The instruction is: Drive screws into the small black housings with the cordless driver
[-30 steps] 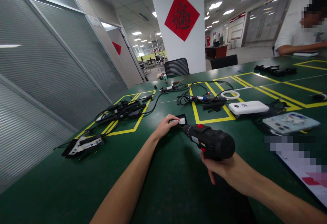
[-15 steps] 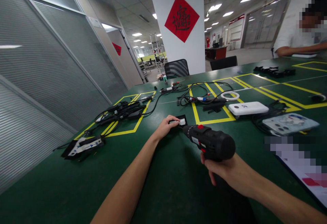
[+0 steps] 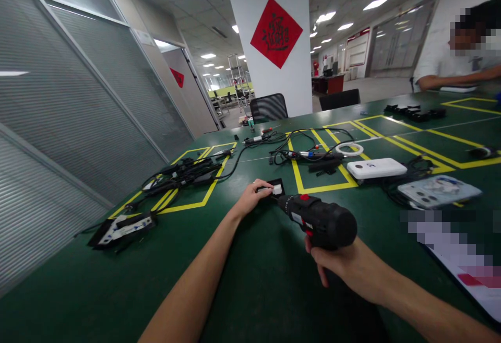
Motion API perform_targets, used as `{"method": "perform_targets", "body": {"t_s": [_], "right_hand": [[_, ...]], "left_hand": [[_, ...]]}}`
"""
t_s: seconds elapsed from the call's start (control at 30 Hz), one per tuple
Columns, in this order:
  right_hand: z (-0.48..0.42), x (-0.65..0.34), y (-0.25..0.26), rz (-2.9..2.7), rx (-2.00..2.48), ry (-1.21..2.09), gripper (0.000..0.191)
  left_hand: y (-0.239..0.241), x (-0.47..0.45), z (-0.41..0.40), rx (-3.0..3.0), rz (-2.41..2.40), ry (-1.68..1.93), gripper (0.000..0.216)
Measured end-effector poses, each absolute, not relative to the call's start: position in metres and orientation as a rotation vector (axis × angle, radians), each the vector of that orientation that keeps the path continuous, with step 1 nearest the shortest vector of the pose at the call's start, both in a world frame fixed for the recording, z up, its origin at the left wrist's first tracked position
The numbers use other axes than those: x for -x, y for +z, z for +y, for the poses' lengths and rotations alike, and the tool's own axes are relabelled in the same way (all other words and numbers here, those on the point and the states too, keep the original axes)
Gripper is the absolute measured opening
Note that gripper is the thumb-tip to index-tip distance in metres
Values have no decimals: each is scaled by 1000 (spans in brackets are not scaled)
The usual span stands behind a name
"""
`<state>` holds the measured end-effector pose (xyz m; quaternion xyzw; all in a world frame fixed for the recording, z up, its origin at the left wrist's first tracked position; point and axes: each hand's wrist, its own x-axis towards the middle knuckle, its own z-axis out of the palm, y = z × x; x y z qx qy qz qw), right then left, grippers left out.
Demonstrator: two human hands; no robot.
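My right hand is wrapped round the grip of a black cordless screwdriver with red buttons, its nose pointing away from me. The nose meets a small black part with a white insert lying on the green table. My left hand presses its fingertips down on that part, holding it flat against the table.
Yellow tape boxes mark the table. Black cables and parts lie at the left, a black-and-white bracket nearer. A white box, white ring, phone-case card and papers sit right. Another person sits at the far right.
Both hands and the screwdriver stay in place on the small part; only the view has shifted slightly, sliding the scene a little up and to the left.
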<state>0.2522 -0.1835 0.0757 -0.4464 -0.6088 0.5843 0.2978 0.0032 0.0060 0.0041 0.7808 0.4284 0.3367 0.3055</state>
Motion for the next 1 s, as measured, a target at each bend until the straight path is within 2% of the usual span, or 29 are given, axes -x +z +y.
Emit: {"method": "perform_targets", "body": {"t_s": [0.73,1.0], "right_hand": [[-182,-253,76,-1625,1204,1543,6],[-183,-252,74,-1560,1212,1563,12]], "left_hand": [[8,-5,2,-2085,1157,877,27],[5,-2,4,-2071,1155,883,28]]}}
